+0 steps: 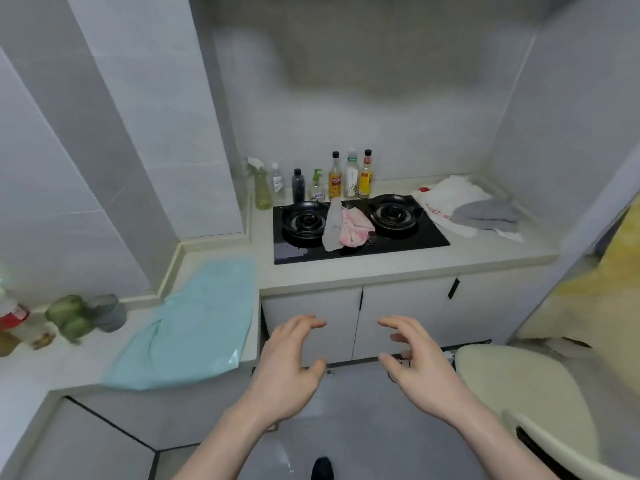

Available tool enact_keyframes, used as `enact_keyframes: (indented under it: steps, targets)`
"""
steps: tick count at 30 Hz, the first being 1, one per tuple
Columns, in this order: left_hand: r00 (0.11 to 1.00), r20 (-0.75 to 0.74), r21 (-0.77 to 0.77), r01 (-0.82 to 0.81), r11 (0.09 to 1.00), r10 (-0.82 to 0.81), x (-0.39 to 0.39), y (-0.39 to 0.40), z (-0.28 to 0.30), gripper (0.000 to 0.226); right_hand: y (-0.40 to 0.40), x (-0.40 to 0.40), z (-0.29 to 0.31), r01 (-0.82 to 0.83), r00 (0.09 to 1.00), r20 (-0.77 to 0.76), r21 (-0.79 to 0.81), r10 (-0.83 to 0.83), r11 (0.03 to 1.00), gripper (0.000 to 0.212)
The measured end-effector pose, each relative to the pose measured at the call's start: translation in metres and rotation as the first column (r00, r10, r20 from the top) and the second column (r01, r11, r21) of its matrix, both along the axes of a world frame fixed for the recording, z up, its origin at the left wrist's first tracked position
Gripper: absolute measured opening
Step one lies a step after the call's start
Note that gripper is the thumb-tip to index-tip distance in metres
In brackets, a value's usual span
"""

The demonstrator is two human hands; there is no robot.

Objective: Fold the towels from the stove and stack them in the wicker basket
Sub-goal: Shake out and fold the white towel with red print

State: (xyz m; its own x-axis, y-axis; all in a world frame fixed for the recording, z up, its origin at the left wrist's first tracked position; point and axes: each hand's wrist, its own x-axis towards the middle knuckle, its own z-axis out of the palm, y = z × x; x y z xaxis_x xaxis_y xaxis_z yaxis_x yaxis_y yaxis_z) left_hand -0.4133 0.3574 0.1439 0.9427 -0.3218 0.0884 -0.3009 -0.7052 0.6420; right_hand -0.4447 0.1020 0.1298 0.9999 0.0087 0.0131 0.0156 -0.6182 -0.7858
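Head view is showing both my hands hanging in front of the white cabinet doors (346, 320), holding nothing. I am keeping my left hand (289, 367) and my right hand (420, 363) loosely spread, fingers relaxed and slightly bent, palms facing each other. Ahead of them, well beyond my fingertips, a crumpled pink-and-white towel (351, 226) and a pale grey towel (333, 225) are lying together between the two burners of the black glass stove (426, 239). Beyond my right hand, a grey cloth (485, 214) is resting on the pale countertop (381, 268). Left of my left hand, a light blue plastic sheet (194, 323) is lying.
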Motion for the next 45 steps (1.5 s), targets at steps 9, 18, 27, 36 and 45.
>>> enact_keyframes:
  steps: [9, 18, 27, 36, 45]
  targets:
    - [0.998, -0.063, -0.017, 0.016, 1.000, -0.017, 0.141, -0.018, -0.010, 0.050, -0.022, 0.131, 0.011, 0.037, 0.999, -0.018, -0.036, -0.038, 0.999, 0.049]
    - [0.995, -0.050, -0.003, 0.085, 0.996, -0.085, 0.251, -0.042, -0.012, 0.046, -0.045, 0.213, 0.009, 0.131, 0.991, -0.022, -0.036, -0.132, 0.991, 0.048]
    - [0.989, -0.049, -0.014, 0.138, 0.990, -0.139, 0.303, -0.071, -0.024, 0.044, -0.094, 0.248, -0.002, 0.205, 0.978, -0.035, -0.049, -0.207, 0.978, 0.048]
    - [0.988, -0.076, 0.008, 0.133, 0.991, -0.132, 0.351, -0.106, -0.037, 0.042, -0.145, 0.308, -0.025, 0.181, 0.977, -0.105, -0.033, -0.184, 0.983, 0.045]
    - [0.985, -0.145, 0.063, 0.100, 0.993, -0.090, 0.412, -0.202, -0.051, 0.042, -0.245, 0.383, -0.062, 0.135, 0.968, -0.217, 0.023, -0.127, 0.991, 0.040]
